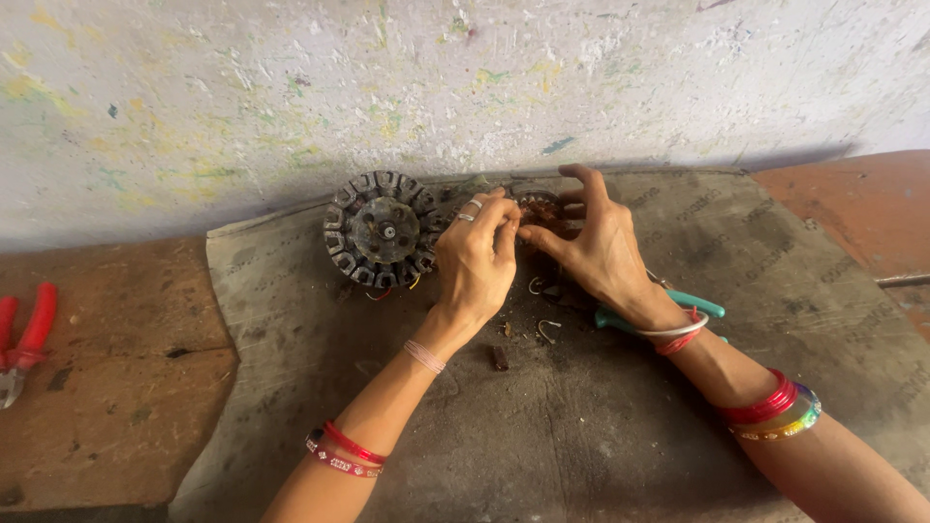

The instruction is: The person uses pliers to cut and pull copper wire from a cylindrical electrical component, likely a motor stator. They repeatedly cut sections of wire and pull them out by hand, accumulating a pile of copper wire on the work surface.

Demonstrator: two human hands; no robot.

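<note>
At far left we see red-handled pliers (24,339) lying on the bare reddish-brown floor (107,387), handles toward the top, well apart from the work. Next comes a grey mat (601,426) spread flat against the paint-flecked wall (387,87). On its upper left portion stands a stripped motor stator (383,230), a dark slotted steel disc lying flat with its central shaft hole facing up toward us; being round, it shows no long axis in plan, and its axis of rotation points out of the mat.

Just right of it, our left hand (477,260) is curled, fingertips pressed together at the rim of a second, smaller wound core (541,208), which carries reddish-brown copper winding. This core sits near the mat's upper edge, just beside the stator and between our two hands; most of it is hidden, so we cannot tell its orientation. Rings sit on two fingers of the left hand.

Our right hand (599,247) meets the left over the same core: thumb and forefinger pinch at the winding while the remaining fingers spread upward. Below the hands lie short bent wire offcuts (548,329) and a small brown fragment (499,357). Under the right wrist rests a teal-handled tool (702,302), long axis running roughly left to right; its working end is hidden.
</note>
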